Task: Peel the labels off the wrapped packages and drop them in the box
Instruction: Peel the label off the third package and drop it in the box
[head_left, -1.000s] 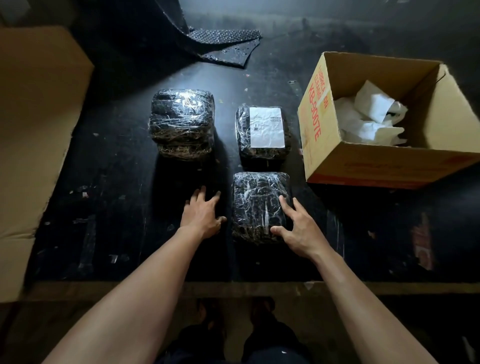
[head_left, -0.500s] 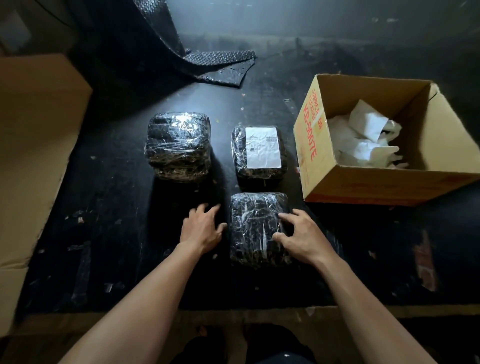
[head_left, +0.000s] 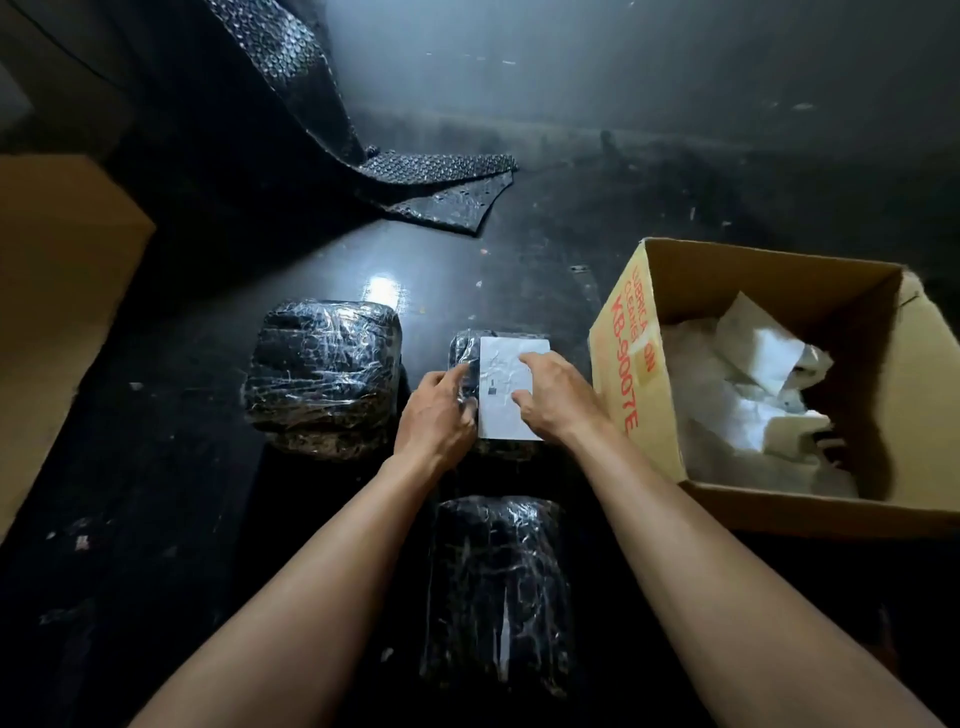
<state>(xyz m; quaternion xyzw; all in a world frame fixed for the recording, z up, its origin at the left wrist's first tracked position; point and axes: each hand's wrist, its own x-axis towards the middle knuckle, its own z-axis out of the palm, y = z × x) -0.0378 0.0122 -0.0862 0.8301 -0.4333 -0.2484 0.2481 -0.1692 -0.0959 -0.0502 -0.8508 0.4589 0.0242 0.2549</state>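
A black plastic-wrapped package (head_left: 465, 345) with a white label (head_left: 501, 364) on top lies mid-table. My left hand (head_left: 436, 415) holds its left edge, fingers curled against the wrap beside the label. My right hand (head_left: 556, 395) rests on the label's right half, with fingertips and thumb touching the paper. An unlabelled wrapped package (head_left: 498, 587) lies nearer me between my forearms. A stack of wrapped packages (head_left: 322, 374) without a visible label stands to the left. The open cardboard box (head_left: 623, 364) at the right holds several crumpled white labels (head_left: 753, 395).
A sheet of black bubble wrap (head_left: 431, 192) drapes onto the dark table at the back. A large flat piece of cardboard (head_left: 52, 312) lies along the left. The table's surface (head_left: 156, 493) is dark and speckled with bits of debris.
Both hands left the near unlabelled package and reached forward to the labelled one. The view has moved forward, so the near package now lies between my forearms.
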